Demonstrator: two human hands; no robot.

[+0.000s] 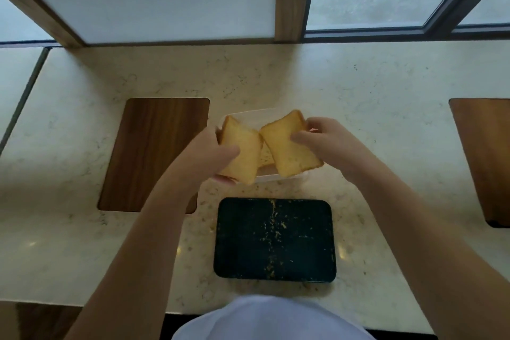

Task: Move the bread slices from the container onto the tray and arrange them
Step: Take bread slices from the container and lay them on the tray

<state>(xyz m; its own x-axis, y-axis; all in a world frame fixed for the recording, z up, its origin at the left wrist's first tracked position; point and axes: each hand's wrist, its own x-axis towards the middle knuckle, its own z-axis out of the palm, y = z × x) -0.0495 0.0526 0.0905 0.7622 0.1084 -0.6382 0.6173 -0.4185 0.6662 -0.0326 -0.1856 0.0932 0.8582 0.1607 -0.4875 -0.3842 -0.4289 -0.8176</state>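
A white garment sits nearest, just this side of the black tray, which lies bare but for crumbs on the counter. Beyond the tray, over the clear container, each hand holds 1 slice, apparently lifted clear for transfer. The left hand has its fingers closed on the left slice, and the right hand pinches the right slice. Their long axes tilt toward each other, meeting at their inner edges.

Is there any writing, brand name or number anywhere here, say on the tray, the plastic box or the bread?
None can be read.
Black tray: only crumbs, no print.
Clear container: no label visible.
Bread slices in the left hand and right hand: plain.
Wooden boards and stone counter: bare of any text or sign.
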